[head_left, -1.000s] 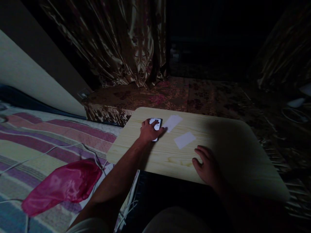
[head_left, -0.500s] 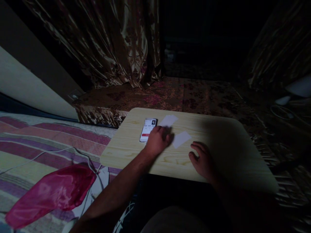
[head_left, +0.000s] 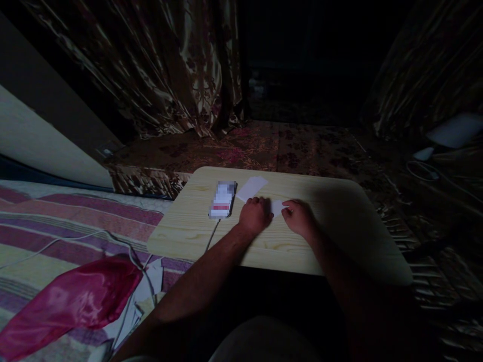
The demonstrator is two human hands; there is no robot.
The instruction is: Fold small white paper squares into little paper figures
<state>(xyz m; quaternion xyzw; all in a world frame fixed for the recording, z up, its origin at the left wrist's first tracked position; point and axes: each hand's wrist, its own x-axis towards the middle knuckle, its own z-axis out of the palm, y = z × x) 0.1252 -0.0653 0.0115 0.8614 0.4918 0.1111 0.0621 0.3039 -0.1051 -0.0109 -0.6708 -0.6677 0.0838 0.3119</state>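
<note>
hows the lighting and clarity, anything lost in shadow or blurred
Head view: dim overall, with the right of the table in shadow; head view: the phone too pixelated to read; head view: left hand and right hand dark but discernible.

Phone screen (head_left: 222,199) blurred, card (head_left: 277,208) partly hidden

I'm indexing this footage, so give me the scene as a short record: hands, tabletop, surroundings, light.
Left hand: at the left end of a white slip, grip unclear
Right hand: pinching the slip's right end
Phone: left of both hands, screen lit
Other paper: flat, just beyond the left hand
Table: pale, wood-grained
Beside it: pink cloth on a striped bedcover
Light: dim
</note>
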